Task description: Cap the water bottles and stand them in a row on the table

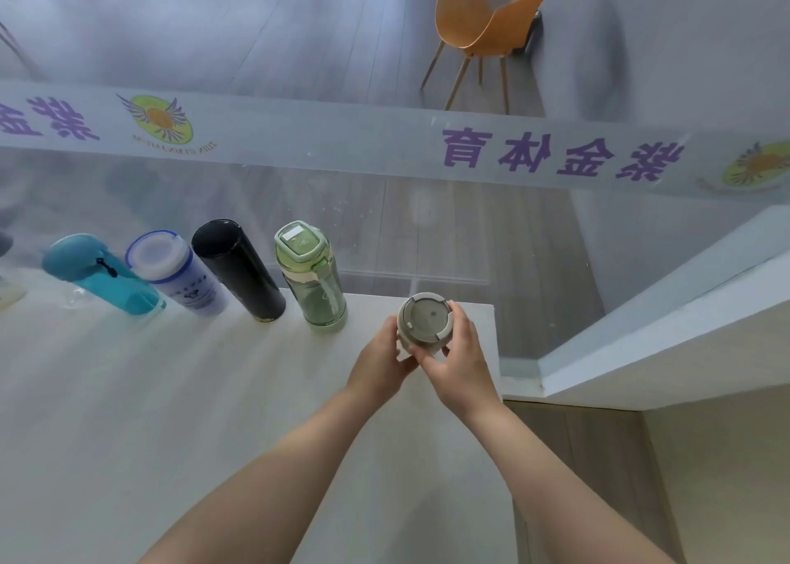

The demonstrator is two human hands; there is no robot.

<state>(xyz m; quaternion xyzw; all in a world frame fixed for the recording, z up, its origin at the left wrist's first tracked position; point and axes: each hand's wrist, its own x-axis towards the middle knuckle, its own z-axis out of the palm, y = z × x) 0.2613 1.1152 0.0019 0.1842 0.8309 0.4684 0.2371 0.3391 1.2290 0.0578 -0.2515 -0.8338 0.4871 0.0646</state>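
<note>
1. The table [128,392] is pale and stands against a glass wall [299,50] with a frosted band of purple lettering.
2. An orange chair [487,12] stands beyond the glass.
3. Four capped bottles stand in a row along the table's far edge: teal bottle [102,275], white bottle [179,273], black bottle [239,268], green bottle [312,281].
4. The left hand [380,362] grips the grey bottle [423,322] from the side, right of the green one.
5. The right hand [459,358] curls round its cap.
</note>
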